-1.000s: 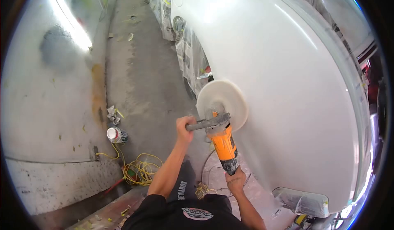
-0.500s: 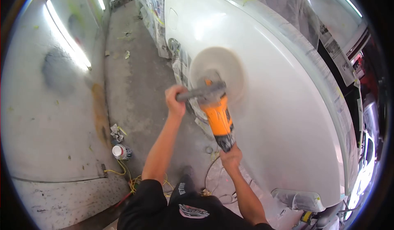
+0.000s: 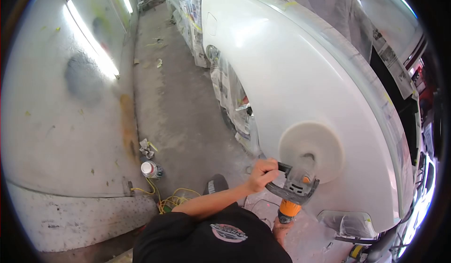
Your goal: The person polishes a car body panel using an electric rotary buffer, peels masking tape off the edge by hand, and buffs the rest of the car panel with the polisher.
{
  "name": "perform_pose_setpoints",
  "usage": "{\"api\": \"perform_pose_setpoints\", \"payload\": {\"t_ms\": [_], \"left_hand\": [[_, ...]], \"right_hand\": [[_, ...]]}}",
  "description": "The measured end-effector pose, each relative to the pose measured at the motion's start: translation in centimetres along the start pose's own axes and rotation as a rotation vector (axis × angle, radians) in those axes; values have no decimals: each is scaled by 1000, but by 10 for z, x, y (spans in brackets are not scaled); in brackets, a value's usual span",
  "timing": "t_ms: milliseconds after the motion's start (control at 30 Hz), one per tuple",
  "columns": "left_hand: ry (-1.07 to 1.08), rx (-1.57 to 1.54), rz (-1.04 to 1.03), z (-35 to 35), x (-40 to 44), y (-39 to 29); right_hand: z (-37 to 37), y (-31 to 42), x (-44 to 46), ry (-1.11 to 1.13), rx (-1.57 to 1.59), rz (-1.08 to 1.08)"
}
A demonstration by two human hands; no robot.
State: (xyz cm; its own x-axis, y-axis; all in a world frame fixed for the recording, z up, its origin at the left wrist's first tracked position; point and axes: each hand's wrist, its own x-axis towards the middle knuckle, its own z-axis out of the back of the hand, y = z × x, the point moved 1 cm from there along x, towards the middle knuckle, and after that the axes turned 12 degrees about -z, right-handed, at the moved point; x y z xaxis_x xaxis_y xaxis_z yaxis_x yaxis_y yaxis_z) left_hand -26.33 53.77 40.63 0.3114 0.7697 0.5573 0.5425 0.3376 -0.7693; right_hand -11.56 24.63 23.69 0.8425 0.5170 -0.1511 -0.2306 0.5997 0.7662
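Observation:
An orange and black power polisher (image 3: 290,208) is pressed toward the white car panel (image 3: 282,89), its round pad (image 3: 312,143) blurred by spinning. My left hand (image 3: 263,174) wraps around the polisher's black loop handle. Lower down, my right hand (image 3: 282,230) grips the rear end of the polisher's body, partly hidden behind it. The pad lies over the lower right part of the panel, above a plastic-wrapped lamp (image 3: 350,223).
Newspaper and plastic masking (image 3: 228,87) hang around the wheel. Along the left runs a stained wall (image 3: 70,131) with a light tube (image 3: 91,40). A can (image 3: 149,169), crumpled paper (image 3: 146,149) and a yellow cord (image 3: 176,198) lie on the floor.
The polisher and both my hands have moved right and down along the panel. The pad has left the area near the wheel arch. Both hands keep hold of the polisher.

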Motion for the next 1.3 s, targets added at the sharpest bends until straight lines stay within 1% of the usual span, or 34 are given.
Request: {"api": "perform_pose_setpoints", "payload": {"t_ms": [33, 67, 100, 133, 167, 233, 267, 300, 333, 367, 400, 433, 467, 533, 567, 600, 633, 667, 700, 733, 800, 833, 867, 900, 933, 1000, 1033, 1067, 1100, 1133, 1167, 1200, 1233, 1300], "left_hand": [[66, -1, -26, 3, 5, 2], [48, 7, 4, 11, 12, 5], [54, -1, 7, 24, 20, 9], [-1, 19, 29, 44, 33, 8], [-57, 41, 60, 65, 43, 9], [-63, 47, 45, 119, 73, 20], [-70, 65, 9, 153, 100, 26], [-76, 183, -12, 187, 115, 35], [-84, 300, -30, 221, 132, 43], [-89, 371, -176, 255, 153, 50], [-93, 440, -319, 286, 174, 53], [-102, 636, -454, 318, 196, 60], [-105, 831, -593, 350, 219, 66], [-90, 812, -607, 405, 266, 72], [-132, 869, -630, 419, 290, 63], [-171, 918, -662, 428, 317, 54], [-320, 692, -574, 447, 336, 67], [-456, 467, -467, 463, 349, 81], [-458, 246, -355, 472, 362, 77], [-452, 31, -233, 472, 372, 70], [-444, -33, -221, 446, 374, 63], [-419, 141, -421, 415, 371, 60], [-394, 287, -621, 399, 372, 59], [-296, 310, -549, 383, 353, 68], [-195, 330, -486, 376, 339, 76], [206, 82, -597, 275, 318, 24], [267, 106, -566, 244, 299, 11], [321, 145, -542, 216, 282, -2], [399, 105, -431, 181, 267, -17], [470, 75, -321, 146, 253, -29], [537, 67, -367, 112, 236, -36], [599, 61, -419, 77, 222, -42], [722, 48, -396, 47, 212, -51], [811, -28, -515, -21, 189, -66]], "right_hand": [[-7, 1, 1, -64, 26, 5], [-20, 5, 7, -71, 26, 3], [-35, 12, 14, -234, -52, 171], [-51, 23, 17, -395, -134, 334], [-63, 49, 17, -399, -143, 318], [-100, 126, 32, 117, 35, -113], [-135, 149, 43, 102, 67, -29], [-161, 161, 47, 97, 76, 41], [-190, 174, 58, 167, 49, 81], [-220, 188, 75, 234, 30, 125], [-239, 226, 80, 246, 121, 179], [-267, 270, 88, 251, 220, 237], [-294, 299, 98, 243, 200, 229], [-332, 349, 114, 224, 115, 226], [-348, 376, 123, 210, 58, 236], [-362, 406, 131, 191, 68, 269], [-371, 430, 140, 161, 76, 303], [-376, 444, 147, 141, 10, 297], [-377, 453, 152, 125, -55, 289], [-371, 461, 155, 83, -45, 261], [-349, 466, 152, 113, -60, 193], [-334, 455, 152, 61, -44, 149], [-329, 458, 146, 50, -19, 167], [-304, 434, 142, 33, 12, 175], [-285, 412, 134, -42, 22, 115], [-254, 365, 118, -151, 115, 143], [-245, 328, 109, -198, 125, 115], [-239, 282, 99, -192, 193, 127], [-227, 245, 85, -175, 262, 143], [-207, 230, 66, -280, 225, 135], [-183, 224, 42, -381, 186, 130], [-158, 223, 19, -325, 284, -91], [-143, 217, -2, -257, 383, -309], [-172, 146, -22, -634, 366, -183]]}}
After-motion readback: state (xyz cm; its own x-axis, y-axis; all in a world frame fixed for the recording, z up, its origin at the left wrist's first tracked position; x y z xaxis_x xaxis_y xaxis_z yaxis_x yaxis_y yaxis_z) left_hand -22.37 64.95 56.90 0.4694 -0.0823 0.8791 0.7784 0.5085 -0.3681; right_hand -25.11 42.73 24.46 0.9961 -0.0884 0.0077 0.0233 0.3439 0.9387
